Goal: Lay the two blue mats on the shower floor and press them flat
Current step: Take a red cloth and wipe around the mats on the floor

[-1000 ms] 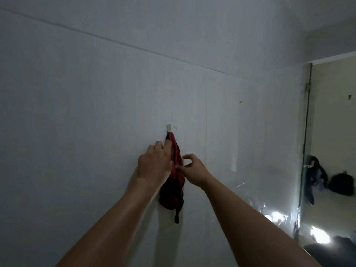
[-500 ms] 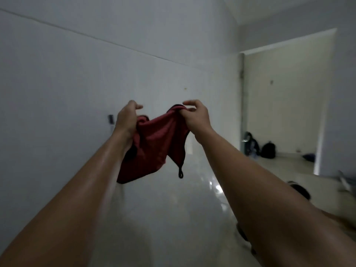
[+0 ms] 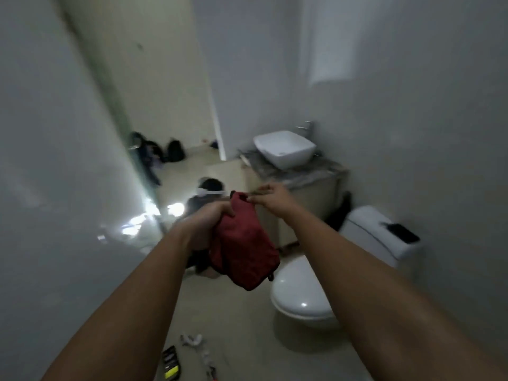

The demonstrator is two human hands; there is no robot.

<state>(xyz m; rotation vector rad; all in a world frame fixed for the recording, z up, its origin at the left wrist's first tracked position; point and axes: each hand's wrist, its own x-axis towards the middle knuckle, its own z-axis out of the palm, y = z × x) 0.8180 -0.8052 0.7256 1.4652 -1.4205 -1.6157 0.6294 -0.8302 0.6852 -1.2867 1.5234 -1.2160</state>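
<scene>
Red cloth (image 3: 243, 244) gripped by left hand (image 3: 210, 220), pinched by right hand (image 3: 270, 198); toilet (image 3: 299, 291) below right hand, crouching person (image 3: 207, 188) beyond both.

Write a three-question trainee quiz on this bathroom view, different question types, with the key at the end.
1. True or false: the white toilet has its lid down.
2. Multiple choice: the crumpled red cloth is held by A) the left hand only, B) the right hand only, C) both hands.
3. Fill in: the white square basin sits on a ___ countertop.

Key:
1. True.
2. C; the left hand grips the cloth's bunched top and the right hand pinches its upper corner.
3. Grey.
</scene>
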